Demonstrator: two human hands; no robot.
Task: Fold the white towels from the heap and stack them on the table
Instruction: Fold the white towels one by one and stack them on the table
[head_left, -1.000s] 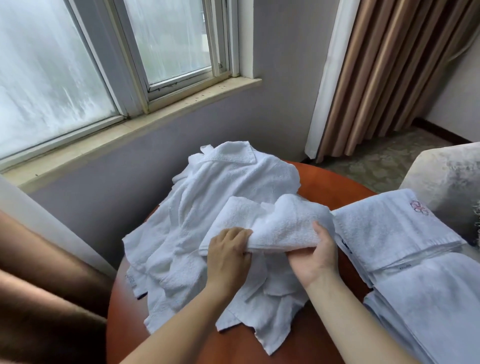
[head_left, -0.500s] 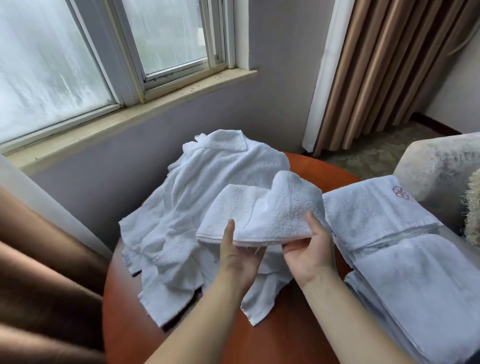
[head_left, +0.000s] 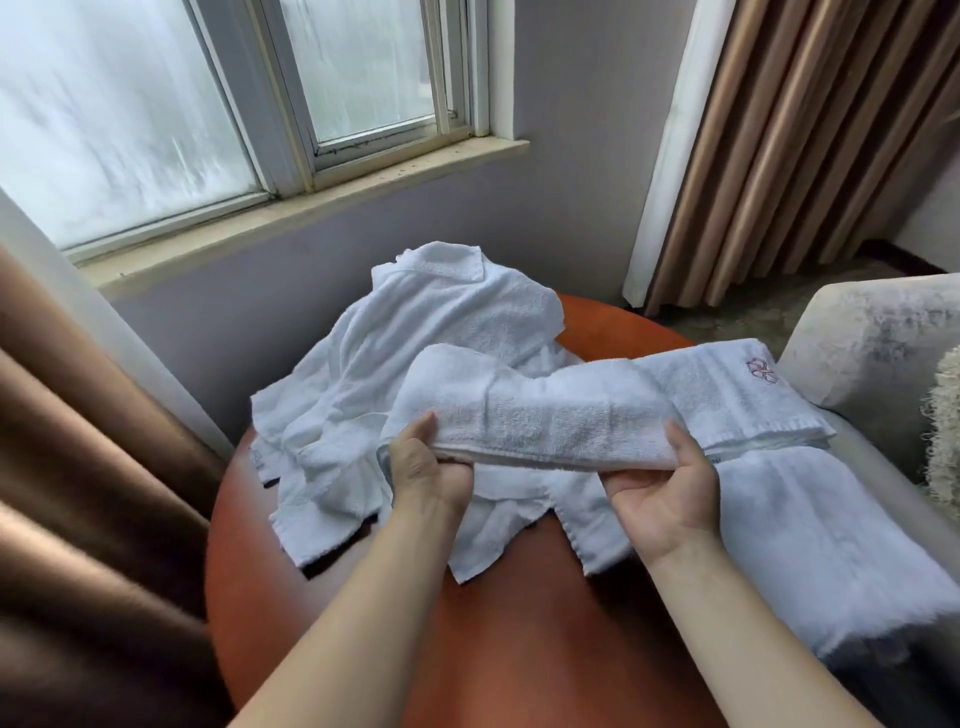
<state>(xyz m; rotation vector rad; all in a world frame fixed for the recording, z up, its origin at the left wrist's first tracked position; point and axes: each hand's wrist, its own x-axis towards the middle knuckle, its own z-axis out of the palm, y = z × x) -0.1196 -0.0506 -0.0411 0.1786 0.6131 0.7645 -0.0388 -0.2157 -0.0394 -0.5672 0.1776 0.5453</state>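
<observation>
Left hand (head_left: 426, 467) and right hand (head_left: 670, 488) each pinch an end of the folded towel (head_left: 530, 421); soft, light, floppy, best held at the ends.

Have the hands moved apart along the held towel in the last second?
Yes. The left hand and right hand now grip opposite ends of the towel, the right one close to the folded stack; earlier they nearly touched.

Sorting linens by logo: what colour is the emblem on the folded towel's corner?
Pinkish red emblem, on the white folded towel; head view.
</observation>
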